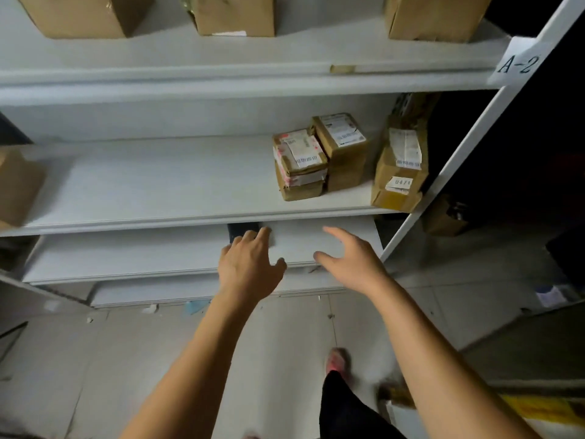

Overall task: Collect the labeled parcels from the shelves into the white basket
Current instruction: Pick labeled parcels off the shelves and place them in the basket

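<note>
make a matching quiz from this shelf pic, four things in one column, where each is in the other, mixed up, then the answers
1 white paper tag marked A-2
2 tall brown cardboard parcel
3 pink shoe
4 tan tape strip

a on the tiled floor
b right end of the middle shelf
c on the white shelf upright
d front edge of the upper shelf

Pairs: 1-c, 2-b, 3-a, 4-d

Soft, even light on the white shelves, brightest through the middle. Darkness swallows everything from 1 to 4 o'clock. Motion blur smears the box at 9 o'clock and the shoe at 6. Wide-angle bend bows the shelf edges and tilts the upright at 2 o'clock. The tag at 1 o'clock reads clearly.
</note>
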